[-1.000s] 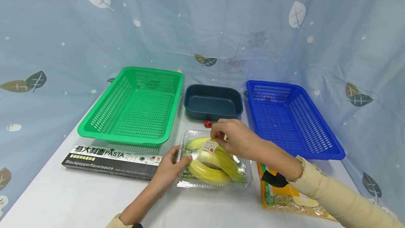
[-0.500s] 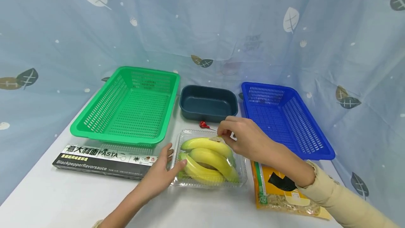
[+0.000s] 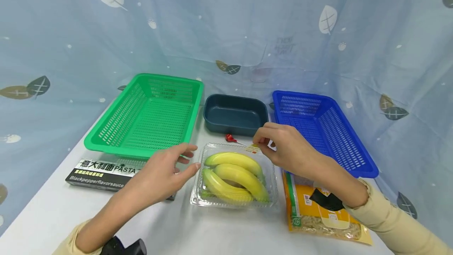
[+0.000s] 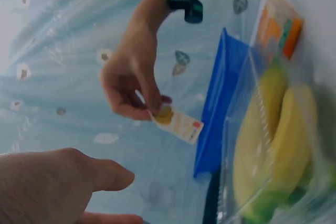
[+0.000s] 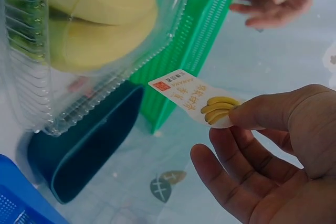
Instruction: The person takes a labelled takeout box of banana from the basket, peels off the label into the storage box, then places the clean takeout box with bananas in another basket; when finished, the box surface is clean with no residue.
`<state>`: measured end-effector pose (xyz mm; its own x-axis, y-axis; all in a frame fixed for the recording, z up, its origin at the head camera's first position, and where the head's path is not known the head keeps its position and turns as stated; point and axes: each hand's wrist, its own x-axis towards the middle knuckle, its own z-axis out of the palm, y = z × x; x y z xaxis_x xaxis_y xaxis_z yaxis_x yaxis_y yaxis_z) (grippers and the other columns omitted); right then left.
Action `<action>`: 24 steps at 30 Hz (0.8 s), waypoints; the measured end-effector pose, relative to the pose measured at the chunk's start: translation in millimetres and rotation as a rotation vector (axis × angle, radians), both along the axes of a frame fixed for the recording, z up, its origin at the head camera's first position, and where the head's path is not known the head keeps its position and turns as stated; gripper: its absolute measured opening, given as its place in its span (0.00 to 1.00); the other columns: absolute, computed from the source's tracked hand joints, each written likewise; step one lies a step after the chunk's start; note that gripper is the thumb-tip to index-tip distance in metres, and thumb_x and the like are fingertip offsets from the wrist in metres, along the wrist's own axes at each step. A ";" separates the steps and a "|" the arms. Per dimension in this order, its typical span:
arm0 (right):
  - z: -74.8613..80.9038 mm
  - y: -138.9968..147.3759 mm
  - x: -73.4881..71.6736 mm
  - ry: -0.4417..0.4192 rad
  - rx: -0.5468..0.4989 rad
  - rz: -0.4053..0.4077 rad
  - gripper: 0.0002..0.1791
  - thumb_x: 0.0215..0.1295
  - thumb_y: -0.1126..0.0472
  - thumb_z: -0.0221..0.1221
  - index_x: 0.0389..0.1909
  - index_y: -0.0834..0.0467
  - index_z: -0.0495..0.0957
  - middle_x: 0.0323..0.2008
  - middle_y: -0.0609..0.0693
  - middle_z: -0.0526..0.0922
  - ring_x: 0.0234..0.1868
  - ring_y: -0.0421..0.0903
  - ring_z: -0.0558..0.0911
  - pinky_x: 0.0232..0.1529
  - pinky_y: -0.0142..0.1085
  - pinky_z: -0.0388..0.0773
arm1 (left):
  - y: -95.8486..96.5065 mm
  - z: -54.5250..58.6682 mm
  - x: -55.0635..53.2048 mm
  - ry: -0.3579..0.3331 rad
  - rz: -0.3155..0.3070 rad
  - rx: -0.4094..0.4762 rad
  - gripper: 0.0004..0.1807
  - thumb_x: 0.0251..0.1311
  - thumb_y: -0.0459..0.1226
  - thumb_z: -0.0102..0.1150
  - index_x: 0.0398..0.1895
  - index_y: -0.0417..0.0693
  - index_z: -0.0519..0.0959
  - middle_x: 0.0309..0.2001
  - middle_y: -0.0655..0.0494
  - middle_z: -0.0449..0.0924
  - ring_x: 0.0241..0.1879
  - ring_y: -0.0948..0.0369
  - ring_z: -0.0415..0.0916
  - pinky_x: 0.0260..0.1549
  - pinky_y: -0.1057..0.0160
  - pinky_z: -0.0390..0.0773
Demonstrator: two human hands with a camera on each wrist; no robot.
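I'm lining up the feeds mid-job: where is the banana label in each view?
Head: the banana label, pinched in the right hand, is just right of centre, below mid-height.
Left wrist: the banana label is slightly right of and below centre.
Right wrist: the banana label is near centre, slightly right.
Shared landmark: the clear banana box, below centre in head, at the right in left wrist, upper left in right wrist.

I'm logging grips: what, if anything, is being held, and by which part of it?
The right hand pinches the label by its banana-picture end; the left hand holds nothing.
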<state>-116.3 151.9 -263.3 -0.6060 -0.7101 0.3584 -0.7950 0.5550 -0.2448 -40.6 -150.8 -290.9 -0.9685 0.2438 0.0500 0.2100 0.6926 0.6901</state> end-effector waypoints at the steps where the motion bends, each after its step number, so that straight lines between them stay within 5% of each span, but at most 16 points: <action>1: 1.1 0.2 -0.9 0.010 -0.003 0.006 0.11 0.56 0.73 0.70 0.34 0.55 0.84 0.32 0.43 0.81 0.33 0.38 0.80 0.34 0.31 0.80 | 0.1 3.9 -4.8 0.016 0.001 -0.008 0.23 0.68 0.44 0.61 0.62 0.45 0.76 0.52 0.52 0.82 0.49 0.55 0.81 0.44 0.52 0.83; 9: 6.6 -1.3 -15.6 0.006 -0.025 0.031 0.10 0.57 0.74 0.68 0.35 0.57 0.83 0.33 0.47 0.83 0.34 0.40 0.81 0.33 0.33 0.81 | 7.3 15.3 -38.8 0.114 -0.001 -0.089 0.22 0.67 0.41 0.60 0.61 0.41 0.76 0.51 0.48 0.83 0.46 0.53 0.82 0.43 0.53 0.82; 19: 5.1 -7.4 -46.3 -0.022 -0.028 -0.027 0.08 0.59 0.75 0.65 0.34 0.58 0.84 0.34 0.50 0.84 0.34 0.44 0.82 0.35 0.38 0.82 | 21.4 9.9 -90.7 0.066 -0.001 -0.118 0.22 0.69 0.40 0.58 0.63 0.40 0.73 0.52 0.43 0.81 0.48 0.51 0.81 0.43 0.52 0.82; 24: 2.9 -6.2 -59.6 0.017 0.008 -0.064 0.08 0.58 0.75 0.65 0.34 0.60 0.85 0.33 0.51 0.83 0.33 0.46 0.81 0.36 0.41 0.81 | 39.2 6.5 -117.4 0.025 -0.002 -0.183 0.24 0.71 0.40 0.56 0.66 0.39 0.70 0.45 0.44 0.80 0.27 0.55 0.78 0.28 0.57 0.78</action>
<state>-175.9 145.7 -260.4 -0.6445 -0.6727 0.3634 -0.7616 0.6070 -0.2270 -158.0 -111.7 -284.4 -0.9671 0.2528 0.0286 0.2268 0.8060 0.5467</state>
